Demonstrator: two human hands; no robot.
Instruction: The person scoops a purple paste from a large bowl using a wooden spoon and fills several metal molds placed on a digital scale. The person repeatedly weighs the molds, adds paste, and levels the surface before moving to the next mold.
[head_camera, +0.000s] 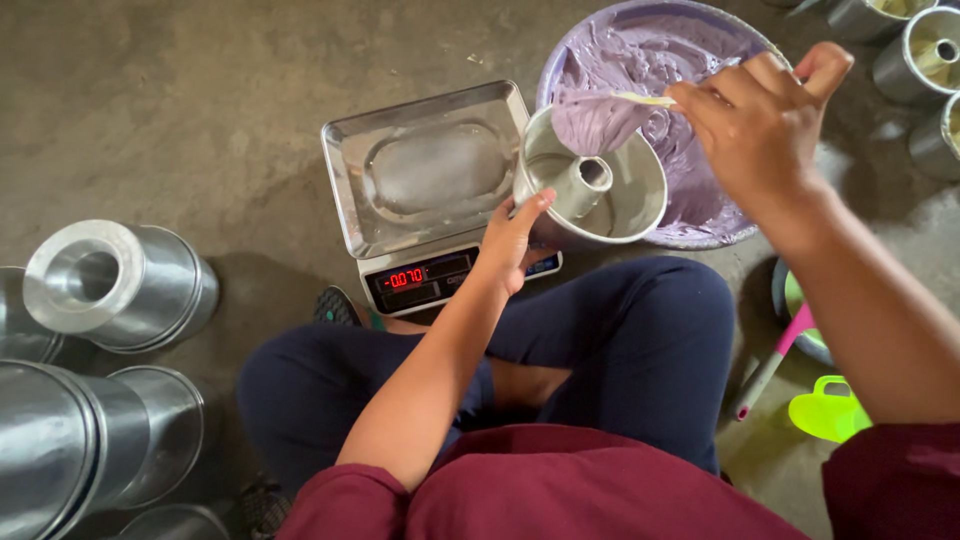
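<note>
Nearest the camera: maroon shirt (560, 490) and dark trousers (620, 350) of a person sitting cross-legged on the floor, seen from their own head.
Left hand: left hand (515, 235) grips the near rim of a metal tube cake pan (600, 180), thumb on the rim, fingers closed on the outer wall.
Pan position: held tilted, lifted just beside the digital scale (430, 180), its open mouth leaning toward the batter bowl.
Right hand: right hand (760, 125) is clamped on a pale spatula (640, 98), the blade pointing left over the pan.
Key relation: the spatula's long axis runs right to left, carrying purple batter (600, 120) over the pan's far rim; right hand nearer the bowl.
Bowl: large bowl (700, 230) of purple batter just behind the pan.
Surface: rough concrete floor (200, 100).
Surroundings: empty metal pans (110, 285) at left, filled ones (925, 50) top right, green scoop (825, 410) at right.
</note>
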